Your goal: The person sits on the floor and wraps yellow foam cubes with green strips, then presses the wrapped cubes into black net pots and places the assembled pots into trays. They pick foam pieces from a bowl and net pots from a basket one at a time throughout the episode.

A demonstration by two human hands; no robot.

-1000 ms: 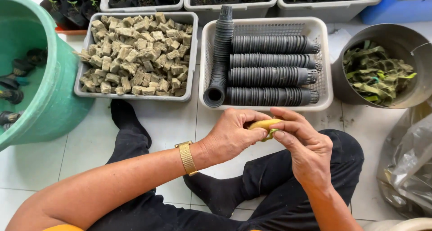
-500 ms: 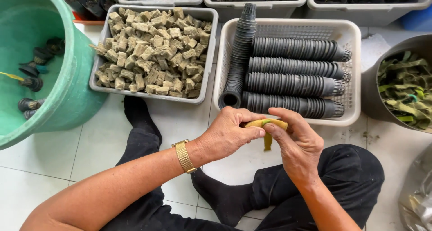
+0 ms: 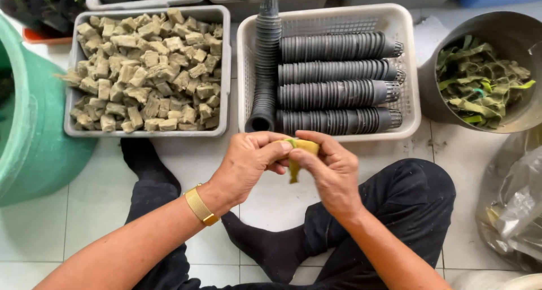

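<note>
My left hand (image 3: 251, 166) and my right hand (image 3: 330, 174) meet over my crossed legs, both pinching a small yellow-green spongy piece (image 3: 299, 153) with a strip hanging below it. The left wrist wears a gold watch band (image 3: 200, 205). Just beyond the hands stands a white basket (image 3: 406, 70) filled with stacked black net pots (image 3: 333, 84). To its left a grey tray (image 3: 69, 92) holds several beige sponge cubes (image 3: 147, 70).
A green tub (image 3: 34, 149) stands at the left. A grey bucket (image 3: 435, 86) of green strips (image 3: 480, 81) sits at the right, with a plastic bag (image 3: 511, 211) below it. Trays of seedlings line the far edge. The floor is white tile.
Both hands have stayed together on the yellow-green piece, working it between the fingers. The view has shifted, so the trays and basket sit further right and the green tub further left.
</note>
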